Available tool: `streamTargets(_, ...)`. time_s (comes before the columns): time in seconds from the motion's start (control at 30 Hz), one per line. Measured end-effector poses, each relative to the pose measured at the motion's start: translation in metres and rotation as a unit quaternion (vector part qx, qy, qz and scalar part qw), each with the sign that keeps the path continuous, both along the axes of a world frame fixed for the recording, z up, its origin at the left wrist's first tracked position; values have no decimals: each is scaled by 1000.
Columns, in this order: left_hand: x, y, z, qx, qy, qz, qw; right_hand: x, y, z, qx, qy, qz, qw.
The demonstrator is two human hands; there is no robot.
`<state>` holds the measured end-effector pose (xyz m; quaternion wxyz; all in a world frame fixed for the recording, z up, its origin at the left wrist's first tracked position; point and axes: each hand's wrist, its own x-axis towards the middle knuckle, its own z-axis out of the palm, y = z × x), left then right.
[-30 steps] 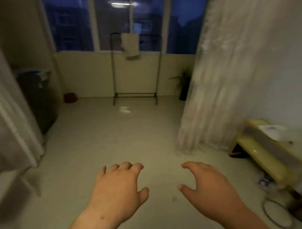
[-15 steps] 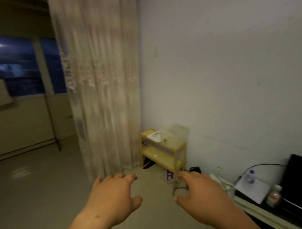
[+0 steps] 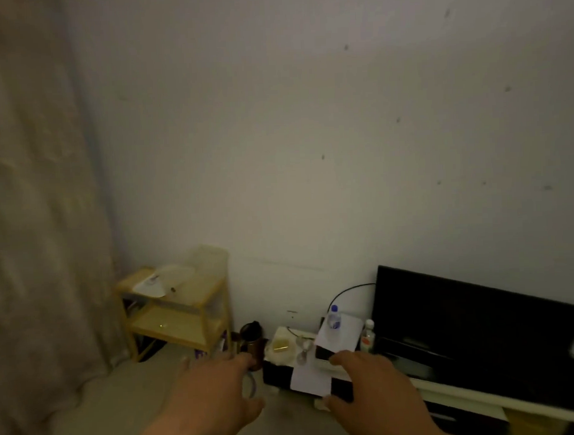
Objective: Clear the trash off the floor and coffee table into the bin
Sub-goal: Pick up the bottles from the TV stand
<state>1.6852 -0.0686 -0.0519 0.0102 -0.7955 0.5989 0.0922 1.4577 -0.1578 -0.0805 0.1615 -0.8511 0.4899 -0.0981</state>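
Head view shows both hands held out low, palms down, with nothing in them. Left hand [image 3: 217,395] has its fingers spread wide; right hand [image 3: 373,390] is also open, fingers slightly curled. Just beyond the right hand a low worktop [image 3: 454,397] stands against the wall and carries a white paper sheet [image 3: 309,381], a small water bottle [image 3: 333,318] on a white box [image 3: 343,332], a second small bottle [image 3: 367,335] and a dark screen [image 3: 471,328]. Beyond the left hand a dark flask [image 3: 252,340] stands on the floor [image 3: 100,409], beside a yellow shelf stand [image 3: 178,318]. Farther to the left of that hand hangs a curtain [image 3: 35,226]. I cannot see a bin.
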Motion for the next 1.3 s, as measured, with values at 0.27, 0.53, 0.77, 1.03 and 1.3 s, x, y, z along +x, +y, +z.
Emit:
streamTargets(0.27, 31, -134, -14, -20, -4, -110, 994, 21, -91, -18, -1, -7, -111, 994)
streamTargets(0.53, 29, -258, -14, -36, -18, -213, 976, 19, -158, -20, 9, -9, -231, 973)
streamTargets(0.77, -13, -370, -41, -17, -23, -251, 968, -33, -237, -34, 35, 4, -279, 960)
streamTargets(1.03, -27, -502, -70, 6, -28, -179, 983, -55, -386, -63, 45, 13, -249, 967)
streamTargets(1.3, -9, -615, -116, 53, -10, -176, 983, -37, -507, -95, 58, 42, -226, 971)
